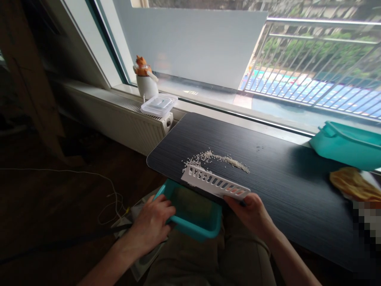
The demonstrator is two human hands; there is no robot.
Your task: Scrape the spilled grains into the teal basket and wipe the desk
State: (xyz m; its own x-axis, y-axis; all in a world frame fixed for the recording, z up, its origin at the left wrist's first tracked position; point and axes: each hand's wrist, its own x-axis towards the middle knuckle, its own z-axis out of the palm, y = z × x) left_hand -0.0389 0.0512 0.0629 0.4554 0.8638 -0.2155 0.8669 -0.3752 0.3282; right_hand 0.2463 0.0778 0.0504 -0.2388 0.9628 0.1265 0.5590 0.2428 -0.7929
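Observation:
My left hand (153, 224) grips the near left side of a teal plastic bin (193, 216) held below the front edge of the black table (282, 178). My right hand (253, 212) pinches the right end of a white slotted plastic panel (216, 182), which stands on its long edge on the table near that front edge. A scatter of white grains (216, 159) lies on the table just behind the panel, between it and the window.
A second teal bin (348, 143) stands at the table's far right, with a yellow cloth (354, 184) in front of it. On the radiator to the left sit a clear lidded box (159, 104) and a white jar with an orange cat figure (145, 79). A white cable (89, 178) lies on the dark floor.

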